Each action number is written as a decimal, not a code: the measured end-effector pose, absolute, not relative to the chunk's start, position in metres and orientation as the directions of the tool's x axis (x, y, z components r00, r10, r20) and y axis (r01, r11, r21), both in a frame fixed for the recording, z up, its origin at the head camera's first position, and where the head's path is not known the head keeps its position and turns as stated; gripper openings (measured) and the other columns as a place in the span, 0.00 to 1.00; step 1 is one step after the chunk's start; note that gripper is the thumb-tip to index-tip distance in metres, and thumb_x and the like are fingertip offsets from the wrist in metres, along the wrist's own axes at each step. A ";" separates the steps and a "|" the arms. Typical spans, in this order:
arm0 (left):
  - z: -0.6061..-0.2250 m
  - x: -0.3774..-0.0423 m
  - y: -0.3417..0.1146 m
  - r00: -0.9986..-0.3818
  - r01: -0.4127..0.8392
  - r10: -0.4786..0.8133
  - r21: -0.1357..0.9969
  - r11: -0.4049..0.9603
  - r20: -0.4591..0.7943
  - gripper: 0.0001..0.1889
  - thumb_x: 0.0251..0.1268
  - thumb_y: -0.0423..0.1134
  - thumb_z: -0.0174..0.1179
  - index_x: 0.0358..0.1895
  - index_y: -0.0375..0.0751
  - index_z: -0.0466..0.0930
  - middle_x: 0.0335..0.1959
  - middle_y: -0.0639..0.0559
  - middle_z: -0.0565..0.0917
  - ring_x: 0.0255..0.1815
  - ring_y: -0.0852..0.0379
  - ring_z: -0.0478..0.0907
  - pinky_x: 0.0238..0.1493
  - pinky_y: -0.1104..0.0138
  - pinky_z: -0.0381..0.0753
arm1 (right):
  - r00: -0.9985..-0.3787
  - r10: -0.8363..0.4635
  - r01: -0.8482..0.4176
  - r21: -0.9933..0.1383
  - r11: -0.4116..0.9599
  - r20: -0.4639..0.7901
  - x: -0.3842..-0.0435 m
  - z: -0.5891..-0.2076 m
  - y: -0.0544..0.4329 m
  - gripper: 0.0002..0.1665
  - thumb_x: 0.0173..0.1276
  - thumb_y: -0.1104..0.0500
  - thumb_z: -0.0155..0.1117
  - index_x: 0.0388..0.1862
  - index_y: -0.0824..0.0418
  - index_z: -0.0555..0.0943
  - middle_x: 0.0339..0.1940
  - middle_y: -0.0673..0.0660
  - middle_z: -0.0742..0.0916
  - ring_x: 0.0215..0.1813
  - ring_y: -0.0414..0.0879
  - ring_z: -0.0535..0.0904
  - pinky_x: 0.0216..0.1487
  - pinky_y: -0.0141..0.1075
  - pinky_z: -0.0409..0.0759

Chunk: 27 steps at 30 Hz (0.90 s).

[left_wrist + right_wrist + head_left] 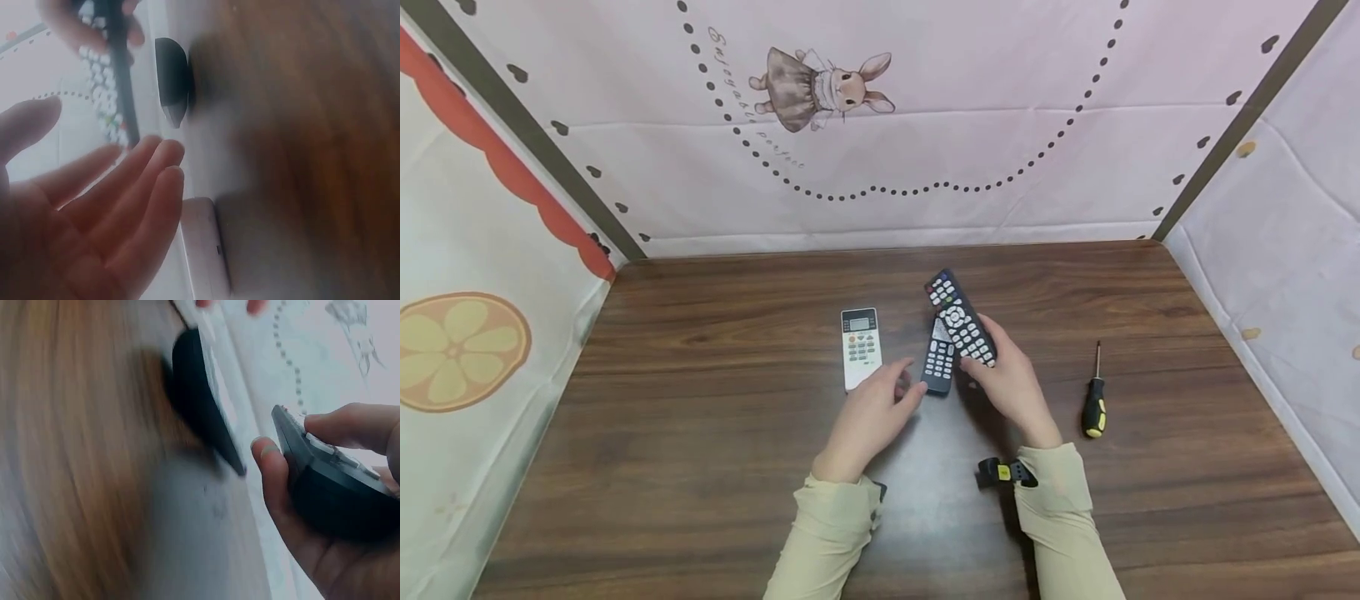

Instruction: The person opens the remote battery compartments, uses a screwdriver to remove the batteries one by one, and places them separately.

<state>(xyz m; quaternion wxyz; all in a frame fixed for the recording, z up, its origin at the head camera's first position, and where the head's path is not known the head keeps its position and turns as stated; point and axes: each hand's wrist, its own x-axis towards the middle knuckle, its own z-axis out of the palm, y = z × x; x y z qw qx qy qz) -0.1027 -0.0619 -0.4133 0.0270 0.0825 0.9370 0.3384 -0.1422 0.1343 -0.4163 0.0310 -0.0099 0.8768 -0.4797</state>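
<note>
My right hand (1013, 383) grips a black remote control (958, 321) by its lower end, thumb along one edge, and holds it tilted above the table. Partly covered by it in the head view, a smaller dark grey remote control (937, 367) lies on the wood. A white remote control (861, 343) with a small screen lies to the left, its lower end behind my left hand (868, 417). That hand holds nothing; its fingers are loosely extended in the left wrist view, between the white and grey remotes. The right wrist view shows fingers (275, 472) under the black remote.
A screwdriver (1094, 400) with a black and yellow handle lies on the wooden table (700, 450), right of my right hand. Printed cloth walls (970, 100) stand along the table's back and sides. Dark straps (1003, 472) sit at the wrists.
</note>
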 end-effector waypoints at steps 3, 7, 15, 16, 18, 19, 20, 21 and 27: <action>-0.412 -0.103 -0.063 -0.992 0.091 0.130 0.695 0.713 -0.003 0.29 0.62 0.56 0.48 0.63 0.44 0.63 0.49 0.53 0.77 0.41 0.62 0.77 0.45 0.61 0.74 | -0.995 -0.096 -0.066 -0.841 0.537 0.017 -0.138 -0.416 0.117 0.39 0.57 0.57 0.62 0.67 0.46 0.59 0.50 0.57 0.77 0.38 0.47 0.77 0.31 0.36 0.78; -0.409 -0.105 -0.065 -0.998 0.025 0.062 0.760 0.649 -0.020 0.34 0.62 0.59 0.46 0.67 0.42 0.55 0.51 0.54 0.77 0.40 0.63 0.77 0.43 0.62 0.74 | -0.976 -0.185 -0.206 -0.786 0.584 0.119 -0.133 -0.414 0.095 0.36 0.56 0.55 0.63 0.64 0.51 0.64 0.51 0.55 0.77 0.44 0.46 0.75 0.41 0.40 0.74; -0.404 -0.109 -0.067 -0.999 -0.044 -0.048 0.798 0.601 -0.019 0.36 0.62 0.60 0.44 0.67 0.40 0.55 0.46 0.53 0.81 0.40 0.62 0.79 0.44 0.61 0.74 | -0.947 -0.202 -0.320 -0.656 0.684 0.251 -0.122 -0.414 0.069 0.32 0.56 0.55 0.65 0.60 0.53 0.66 0.49 0.52 0.77 0.42 0.43 0.74 0.39 0.40 0.74; -0.403 -0.109 -0.067 -0.998 -0.055 -0.061 0.813 0.580 -0.025 0.36 0.62 0.60 0.45 0.67 0.40 0.55 0.46 0.52 0.80 0.40 0.62 0.79 0.44 0.62 0.75 | -0.942 -0.205 -0.332 -0.643 0.690 0.266 -0.121 -0.414 0.067 0.32 0.57 0.55 0.64 0.60 0.53 0.66 0.50 0.51 0.76 0.42 0.43 0.74 0.39 0.40 0.74; -0.403 -0.109 -0.067 -0.997 -0.071 -0.073 0.855 0.514 -0.039 0.36 0.62 0.59 0.45 0.67 0.40 0.54 0.46 0.49 0.80 0.39 0.61 0.80 0.40 0.64 0.77 | -0.929 -0.214 -0.362 -0.623 0.693 0.301 -0.119 -0.415 0.063 0.31 0.58 0.55 0.64 0.60 0.54 0.67 0.51 0.51 0.75 0.45 0.43 0.74 0.41 0.40 0.74; -0.403 -0.110 -0.067 -0.996 -0.073 -0.075 0.878 0.474 -0.042 0.36 0.62 0.59 0.46 0.67 0.40 0.53 0.47 0.48 0.80 0.38 0.61 0.80 0.38 0.66 0.78 | -0.921 -0.221 -0.381 -0.613 0.692 0.322 -0.118 -0.415 0.062 0.30 0.58 0.55 0.63 0.60 0.54 0.67 0.53 0.51 0.75 0.46 0.43 0.74 0.42 0.40 0.75; -0.404 -0.110 -0.068 -0.996 -0.074 -0.076 0.896 0.438 -0.046 0.37 0.62 0.58 0.47 0.68 0.40 0.52 0.47 0.46 0.79 0.37 0.61 0.80 0.35 0.68 0.79 | -0.911 -0.231 -0.400 -0.601 0.692 0.341 -0.118 -0.415 0.061 0.30 0.58 0.56 0.63 0.60 0.55 0.67 0.53 0.51 0.74 0.47 0.43 0.74 0.44 0.40 0.75; -0.404 -0.110 -0.069 -0.996 -0.076 -0.074 0.916 0.395 -0.050 0.37 0.62 0.58 0.48 0.68 0.39 0.51 0.47 0.45 0.79 0.36 0.60 0.80 0.33 0.68 0.79 | -0.900 -0.241 -0.421 -0.584 0.694 0.362 -0.117 -0.415 0.059 0.29 0.59 0.56 0.63 0.59 0.55 0.67 0.54 0.50 0.74 0.49 0.43 0.74 0.45 0.39 0.75; -0.400 -0.109 -0.075 -0.997 -0.072 -0.035 0.987 0.141 -0.067 0.29 0.61 0.51 0.54 0.62 0.41 0.60 0.46 0.43 0.78 0.37 0.55 0.80 0.34 0.63 0.80 | -0.830 -0.323 -0.540 -0.509 0.670 0.456 -0.115 -0.414 0.056 0.29 0.56 0.60 0.64 0.58 0.55 0.70 0.55 0.49 0.73 0.51 0.43 0.73 0.48 0.39 0.73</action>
